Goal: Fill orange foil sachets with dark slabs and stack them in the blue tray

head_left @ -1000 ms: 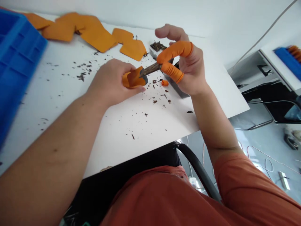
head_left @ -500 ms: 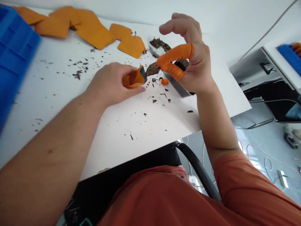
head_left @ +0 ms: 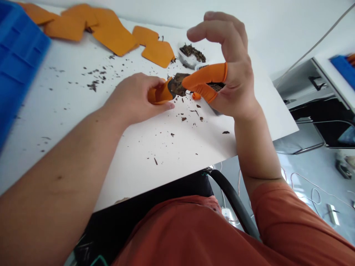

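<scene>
My left hand [head_left: 135, 98] is closed round a small orange pouch [head_left: 161, 94], its dark-lined mouth held apart and facing right. My right hand [head_left: 224, 70] wears orange finger cots on thumb and forefinger, which pinch a flat dark-brown flaky piece [head_left: 178, 84]; its other fingers are raised. The piece's left end is at the pouch mouth; how far in it reaches I cannot tell. Under the right hand, a container with ridged dark contents is mostly hidden. Beside the piece, a small orange rolled cot [head_left: 196, 96] lies on the white table [head_left: 172, 159].
Several flat orange pouches [head_left: 111, 35] lie along the back of the table. Behind the right hand is a clear bowl [head_left: 191, 61] of brown flakes. A blue crate [head_left: 20, 62] stands at the left. Dark crumbs [head_left: 93, 85] are scattered about. A chair armrest [head_left: 233, 199] is below the table edge.
My right hand has brought the brown piece left, against the pouch mouth, and turned it so more of its flat face shows. The left hand keeps its hold on the pouch.
</scene>
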A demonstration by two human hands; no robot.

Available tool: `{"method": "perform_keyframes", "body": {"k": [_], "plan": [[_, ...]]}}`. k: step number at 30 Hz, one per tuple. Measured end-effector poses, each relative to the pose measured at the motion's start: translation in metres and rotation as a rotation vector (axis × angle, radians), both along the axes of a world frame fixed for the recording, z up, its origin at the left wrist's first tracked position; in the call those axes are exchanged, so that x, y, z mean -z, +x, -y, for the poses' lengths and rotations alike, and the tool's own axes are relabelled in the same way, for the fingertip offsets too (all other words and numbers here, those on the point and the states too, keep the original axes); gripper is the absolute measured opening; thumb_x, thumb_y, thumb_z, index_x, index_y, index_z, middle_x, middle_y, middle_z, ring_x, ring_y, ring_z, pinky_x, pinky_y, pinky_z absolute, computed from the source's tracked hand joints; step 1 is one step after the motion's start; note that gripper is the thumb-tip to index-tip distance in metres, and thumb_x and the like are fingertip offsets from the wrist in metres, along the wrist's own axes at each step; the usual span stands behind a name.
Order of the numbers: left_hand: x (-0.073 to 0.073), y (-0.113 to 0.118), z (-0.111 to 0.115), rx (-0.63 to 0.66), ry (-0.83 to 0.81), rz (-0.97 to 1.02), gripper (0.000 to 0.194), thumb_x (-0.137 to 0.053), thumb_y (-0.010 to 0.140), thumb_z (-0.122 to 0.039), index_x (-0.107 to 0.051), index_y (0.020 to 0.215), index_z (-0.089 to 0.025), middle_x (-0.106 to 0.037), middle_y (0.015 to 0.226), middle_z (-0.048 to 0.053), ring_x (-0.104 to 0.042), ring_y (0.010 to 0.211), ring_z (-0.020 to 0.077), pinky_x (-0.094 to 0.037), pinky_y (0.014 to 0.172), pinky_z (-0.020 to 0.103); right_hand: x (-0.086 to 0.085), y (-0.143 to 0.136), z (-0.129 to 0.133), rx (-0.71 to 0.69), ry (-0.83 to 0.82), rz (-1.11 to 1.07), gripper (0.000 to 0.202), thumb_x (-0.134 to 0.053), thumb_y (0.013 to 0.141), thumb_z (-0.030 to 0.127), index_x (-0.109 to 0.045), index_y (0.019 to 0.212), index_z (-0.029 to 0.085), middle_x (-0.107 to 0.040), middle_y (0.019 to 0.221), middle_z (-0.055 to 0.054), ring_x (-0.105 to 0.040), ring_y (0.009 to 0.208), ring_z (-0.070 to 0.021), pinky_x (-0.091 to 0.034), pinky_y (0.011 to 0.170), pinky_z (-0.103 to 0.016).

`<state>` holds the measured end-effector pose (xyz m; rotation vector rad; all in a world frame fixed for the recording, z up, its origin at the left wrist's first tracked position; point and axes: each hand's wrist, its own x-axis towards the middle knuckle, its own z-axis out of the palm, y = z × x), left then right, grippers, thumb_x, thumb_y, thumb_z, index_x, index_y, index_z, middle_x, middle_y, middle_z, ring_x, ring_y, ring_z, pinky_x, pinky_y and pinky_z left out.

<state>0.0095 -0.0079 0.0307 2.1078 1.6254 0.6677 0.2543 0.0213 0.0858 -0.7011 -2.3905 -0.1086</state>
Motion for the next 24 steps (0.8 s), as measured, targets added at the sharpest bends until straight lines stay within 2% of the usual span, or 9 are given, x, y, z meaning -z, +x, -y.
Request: {"method": "perform_keyframes", "body": {"k": [3, 7, 10, 14, 17, 21, 24], "plan": [[-0.002, 0.001, 0.001, -0.038, -0.026, -0.025, 0.044, -0.074, 0.08, -0.057, -0.076, 0.105, -0.021, -0.068, 0.088, 0.002, -0.066, 0.088, 0.0219, -0.055, 0.096, 0.042, 0.0, -0.001, 0.002, -0.004, -0.057, 0.014, 0.016, -0.07, 0.098, 0.047, -0.081, 0.091, 0.037, -0.065, 0.148, 0.004, -0.045, 0.154, -0.0375, -0.032, 0.132, -0.067], [-0.003, 0.001, 0.001, -0.019, -0.036, -0.029, 0.047, -0.073, 0.082, -0.059, -0.076, 0.107, -0.02, -0.068, 0.084, 0.002, -0.062, 0.082, 0.0193, -0.054, 0.094, 0.041, 0.004, 0.002, -0.001, -0.129, -0.054, -0.066, 0.015, -0.069, 0.1, 0.04, -0.082, 0.095, 0.037, -0.068, 0.142, 0.001, -0.052, 0.148, -0.0324, -0.039, 0.132, -0.057], [-0.003, 0.0, 0.001, -0.014, -0.041, -0.034, 0.048, -0.071, 0.082, -0.061, -0.076, 0.107, -0.021, -0.068, 0.086, 0.002, -0.064, 0.087, 0.0214, -0.054, 0.096, 0.041, 0.006, 0.003, -0.004, -0.175, -0.041, -0.079, 0.019, -0.066, 0.102, 0.041, -0.084, 0.097, 0.036, -0.07, 0.139, -0.001, -0.055, 0.145, -0.0269, -0.042, 0.131, -0.05], [-0.005, 0.002, 0.002, -0.033, -0.056, -0.028, 0.048, -0.071, 0.081, -0.062, -0.075, 0.11, -0.023, -0.07, 0.095, 0.003, -0.067, 0.09, 0.0243, -0.054, 0.096, 0.043, 0.008, 0.0, -0.006, -0.059, -0.096, 0.009, 0.018, -0.064, 0.102, 0.044, -0.081, 0.099, 0.043, -0.066, 0.146, 0.006, -0.05, 0.15, -0.0263, -0.036, 0.133, -0.055], [-0.005, 0.003, 0.003, -0.024, -0.053, 0.007, 0.045, -0.07, 0.082, -0.059, -0.075, 0.109, -0.024, -0.071, 0.095, 0.003, -0.068, 0.084, 0.0232, -0.054, 0.091, 0.042, 0.01, -0.004, -0.006, -0.012, -0.132, 0.014, 0.013, -0.067, 0.099, 0.042, -0.08, 0.1, 0.042, -0.063, 0.148, 0.007, -0.046, 0.154, -0.0284, -0.037, 0.132, -0.06], [-0.003, 0.002, 0.002, -0.013, -0.031, 0.052, 0.044, -0.072, 0.081, -0.058, -0.076, 0.111, -0.025, -0.071, 0.098, 0.003, -0.068, 0.085, 0.0223, -0.056, 0.089, 0.041, 0.016, -0.005, -0.009, -0.05, -0.204, 0.004, 0.013, -0.07, 0.097, 0.046, -0.079, 0.095, 0.037, -0.064, 0.146, 0.001, -0.045, 0.155, -0.0318, -0.045, 0.126, -0.061], [-0.001, 0.001, 0.001, 0.011, -0.054, 0.074, 0.047, -0.075, 0.08, -0.055, -0.076, 0.115, -0.024, -0.071, 0.095, 0.003, -0.067, 0.088, 0.022, -0.057, 0.092, 0.042, 0.023, -0.004, -0.017, -0.153, -0.237, -0.066, 0.024, -0.07, 0.098, 0.055, -0.078, 0.094, 0.033, -0.065, 0.143, -0.002, -0.05, 0.151, -0.0319, -0.048, 0.124, -0.06]]}}
